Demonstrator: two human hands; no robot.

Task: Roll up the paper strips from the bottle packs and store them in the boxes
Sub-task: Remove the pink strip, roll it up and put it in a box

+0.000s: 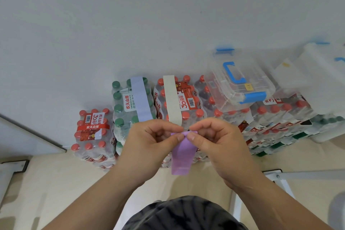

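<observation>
Centrally, a purple paper strip [182, 152] was pinched at its upper end between the thumb and forefinger of the left hand [149, 144] and of the right hand [216, 144], the remaining fingers being curled. It was held left of, and nearer than, the clear box [261, 84], which was set on bottle packs [231, 115].

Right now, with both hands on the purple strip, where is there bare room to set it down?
Bare floor lies left of the left hand, which pinches the purple strip, in front of the low red-capped pack. Crowded: the clear box sits on the right packs, the pale blue strip and cream strip cover the middle packs.
</observation>
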